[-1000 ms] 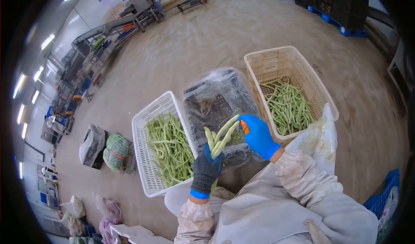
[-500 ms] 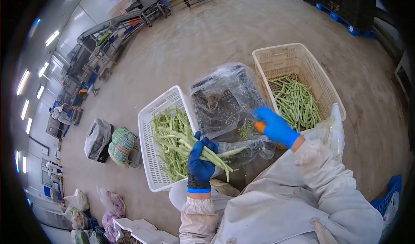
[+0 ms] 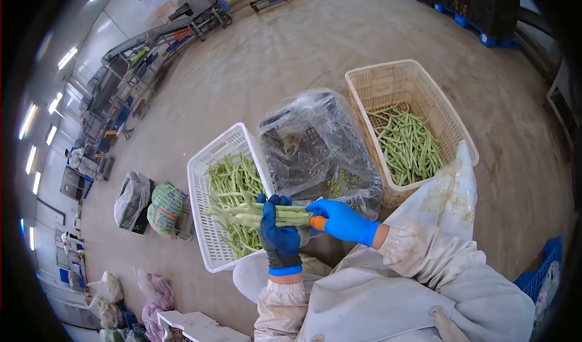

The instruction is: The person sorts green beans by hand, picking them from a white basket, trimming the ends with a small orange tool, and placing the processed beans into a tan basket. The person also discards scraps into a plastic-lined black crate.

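Observation:
My left hand (image 3: 280, 236), in a dark blue glove, is closed around a bunch of long green beans (image 3: 245, 214) held nearly level. At the right end of the bunch is my right hand (image 3: 348, 222) in a bright blue glove, its fingers closed on a small orange-handled tool (image 3: 317, 222); any blade is hidden. Beneath the bunch stands a white basket (image 3: 197, 187) with more green beans (image 3: 235, 175). A black crate lined with clear plastic (image 3: 297, 163) holds small green bits. To its right, a cream crate (image 3: 451, 119) contains green beans (image 3: 409, 145).
A plastic-covered bundle (image 3: 132, 199) and a green net sack (image 3: 167, 208) stand on the floor at left. Bagged produce (image 3: 157, 290) and a white box (image 3: 200, 327) are at lower left. A blue crate (image 3: 541, 272) is at lower right. Conveyor machinery (image 3: 139, 54) lines the far wall.
My right hand has moved left from over the plastic-lined crate to the bunch's end. The beans in my left hand have swung from slanting downward to nearly level.

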Demonstrator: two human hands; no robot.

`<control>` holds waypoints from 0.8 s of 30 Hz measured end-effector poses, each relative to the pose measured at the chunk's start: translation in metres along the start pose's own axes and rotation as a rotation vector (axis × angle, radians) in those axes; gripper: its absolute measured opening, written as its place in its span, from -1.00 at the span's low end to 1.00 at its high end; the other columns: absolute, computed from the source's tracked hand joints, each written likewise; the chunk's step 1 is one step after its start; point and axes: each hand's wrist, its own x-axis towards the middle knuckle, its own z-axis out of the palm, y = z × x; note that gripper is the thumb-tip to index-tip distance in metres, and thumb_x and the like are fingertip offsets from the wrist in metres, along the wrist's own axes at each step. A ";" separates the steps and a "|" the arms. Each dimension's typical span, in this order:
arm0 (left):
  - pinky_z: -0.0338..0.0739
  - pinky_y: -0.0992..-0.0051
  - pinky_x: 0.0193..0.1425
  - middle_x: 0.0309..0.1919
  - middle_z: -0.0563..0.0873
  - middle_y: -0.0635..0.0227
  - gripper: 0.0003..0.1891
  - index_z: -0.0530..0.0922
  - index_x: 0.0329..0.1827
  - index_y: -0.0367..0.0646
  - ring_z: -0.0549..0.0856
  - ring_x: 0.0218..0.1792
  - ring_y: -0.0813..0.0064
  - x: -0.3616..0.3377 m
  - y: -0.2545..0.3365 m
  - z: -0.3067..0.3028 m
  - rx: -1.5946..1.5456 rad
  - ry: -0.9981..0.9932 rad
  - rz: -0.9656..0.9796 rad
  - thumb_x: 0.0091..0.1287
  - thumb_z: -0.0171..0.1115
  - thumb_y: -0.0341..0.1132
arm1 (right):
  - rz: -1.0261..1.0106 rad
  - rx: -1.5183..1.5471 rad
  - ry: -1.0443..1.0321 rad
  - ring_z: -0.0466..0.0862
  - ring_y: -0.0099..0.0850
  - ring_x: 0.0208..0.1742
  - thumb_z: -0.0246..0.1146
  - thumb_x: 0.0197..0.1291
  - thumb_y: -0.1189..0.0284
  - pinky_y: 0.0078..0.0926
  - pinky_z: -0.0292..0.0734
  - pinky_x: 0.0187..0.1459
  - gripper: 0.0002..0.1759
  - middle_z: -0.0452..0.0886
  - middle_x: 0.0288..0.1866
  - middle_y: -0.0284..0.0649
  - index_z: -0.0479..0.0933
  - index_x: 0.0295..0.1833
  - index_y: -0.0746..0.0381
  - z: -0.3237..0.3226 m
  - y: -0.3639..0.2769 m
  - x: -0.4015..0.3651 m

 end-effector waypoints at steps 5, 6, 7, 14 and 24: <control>0.48 0.31 0.11 -0.05 0.58 0.29 -0.61 0.30 0.25 -0.05 0.59 -0.05 0.37 -0.001 -0.003 -0.001 0.068 -0.002 0.081 0.38 0.09 -0.29 | 0.052 0.166 -0.138 0.64 -0.45 -0.33 0.13 0.25 0.44 -0.43 0.55 -0.33 -0.72 0.61 -0.25 -0.15 0.50 0.03 0.33 0.000 -0.004 0.001; 0.48 0.31 0.10 -0.07 0.59 0.28 -0.61 0.30 0.24 -0.08 0.59 -0.06 0.37 -0.001 -0.003 0.000 0.097 -0.017 0.114 0.38 0.09 -0.30 | 0.053 0.165 -0.137 0.64 -0.45 -0.33 0.13 0.25 0.44 -0.43 0.55 -0.33 -0.72 0.61 -0.25 -0.15 0.50 0.03 0.33 0.001 -0.004 0.002; 0.48 0.32 0.09 -0.09 0.59 0.27 -0.61 0.30 0.24 -0.11 0.59 -0.06 0.37 -0.002 -0.004 0.002 0.126 -0.034 0.148 0.38 0.09 -0.31 | 0.093 0.235 -0.128 0.64 -0.47 -0.35 0.13 0.25 0.42 -0.46 0.54 -0.34 -0.72 0.61 -0.26 -0.15 0.51 0.02 0.32 0.002 -0.002 0.003; 0.47 0.36 0.08 -0.14 0.59 0.24 -0.60 0.29 0.22 -0.25 0.58 -0.09 0.41 -0.012 -0.017 0.012 0.299 -0.042 0.243 0.37 0.11 -0.33 | -0.259 -0.611 0.153 0.64 -0.08 -0.39 0.15 0.05 0.43 -0.17 0.51 -0.35 -0.81 0.62 -0.36 0.04 0.54 -0.23 0.28 0.000 0.004 0.007; 0.49 0.30 0.11 -0.10 0.58 0.33 -0.67 0.35 0.20 -0.09 0.58 -0.06 0.40 0.004 0.024 0.015 -0.041 -0.020 0.249 0.39 0.08 -0.34 | -0.462 -0.787 0.594 0.61 0.05 -0.32 0.14 0.06 0.53 -0.11 0.51 -0.21 -0.73 0.61 -0.27 0.08 0.55 -0.08 0.30 -0.085 0.054 0.037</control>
